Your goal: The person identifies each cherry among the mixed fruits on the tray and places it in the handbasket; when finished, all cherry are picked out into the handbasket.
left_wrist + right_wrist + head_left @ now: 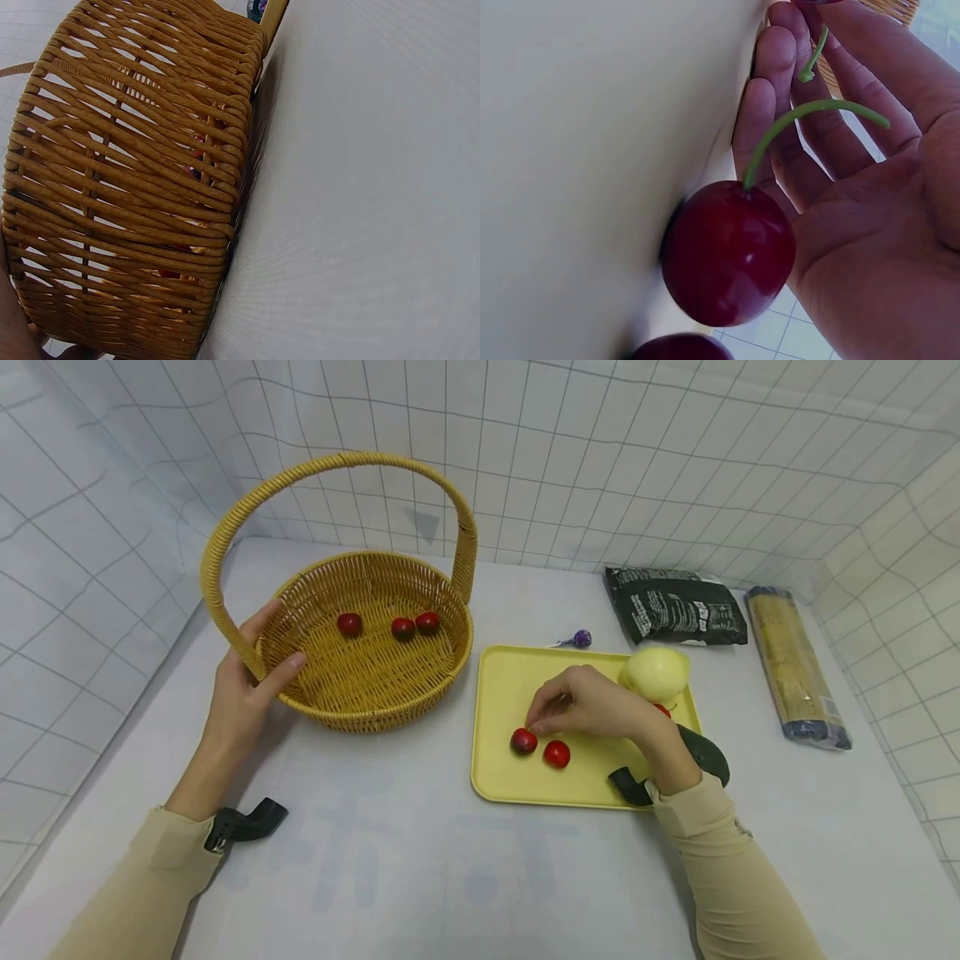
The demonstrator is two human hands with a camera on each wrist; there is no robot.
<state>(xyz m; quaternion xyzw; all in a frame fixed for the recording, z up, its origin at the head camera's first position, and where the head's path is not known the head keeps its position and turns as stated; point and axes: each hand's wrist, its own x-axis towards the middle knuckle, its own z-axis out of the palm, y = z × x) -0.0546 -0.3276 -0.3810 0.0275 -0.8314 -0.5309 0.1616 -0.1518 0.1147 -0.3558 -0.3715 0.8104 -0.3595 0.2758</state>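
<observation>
My left hand (pixel 243 693) grips the rim of the wicker basket (pixel 367 720) at its left side, thumb inside and fingers outside. Inside the basket lie three dark red cherries (pixel 349 625). My right hand (pixel 588 706) reaches over the yellow tray (pixel 498 677), its thumb and fingers pinching a cherry (pixel 523 742) at the tray's left part. Just right of it sits another cherry (pixel 557 754). In the right wrist view, a cherry (pixel 727 251) with a curved green stem fills the foreground below the palm. The basket's woven side (pixel 127 172) fills much of the left wrist view.
On the tray's right side rest a lemon (pixel 657 674), a red item (pixel 662 710) and a dark green item (pixel 705 753) partly behind my wrist. Behind the tray are a purple-wrapped lollipop (pixel 581 639) and a black packet (pixel 675 607). A long wrapped package (pixel 797 664) lies at right.
</observation>
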